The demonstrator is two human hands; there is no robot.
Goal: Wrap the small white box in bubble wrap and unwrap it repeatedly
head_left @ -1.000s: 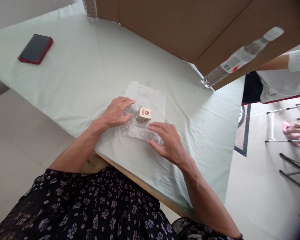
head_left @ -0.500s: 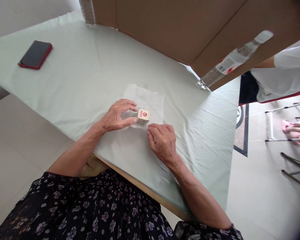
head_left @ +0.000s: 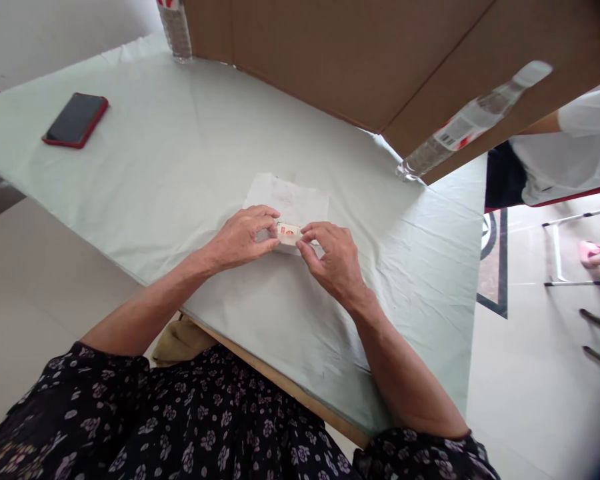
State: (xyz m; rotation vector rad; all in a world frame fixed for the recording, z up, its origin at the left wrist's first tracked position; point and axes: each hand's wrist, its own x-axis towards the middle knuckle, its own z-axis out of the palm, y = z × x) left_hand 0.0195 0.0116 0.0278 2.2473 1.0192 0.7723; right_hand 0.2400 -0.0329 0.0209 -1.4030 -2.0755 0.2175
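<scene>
A small cream box with a red mark [head_left: 289, 233] sits on a sheet of bubble wrap [head_left: 290, 199] spread over the pale green tablecloth. My left hand [head_left: 241, 237] is curled against the box's left side, fingers pinching the wrap and box. From the right, my right hand [head_left: 330, 257] pinches the box's other side with thumb and fingertips. Most of the box is hidden between the two hands.
A large cardboard box [head_left: 360, 53] stands across the back of the table [head_left: 145, 153]. Plastic bottles lean at its right [head_left: 467, 123] and stand at its left [head_left: 175, 27]. A red-cased phone [head_left: 75, 120] lies far left. Another person in white [head_left: 565, 160] sits at right.
The near part of the bubble wrap was flat under my spread hands; it has been folded up over the box, and both hands have closed in to pinch it.
</scene>
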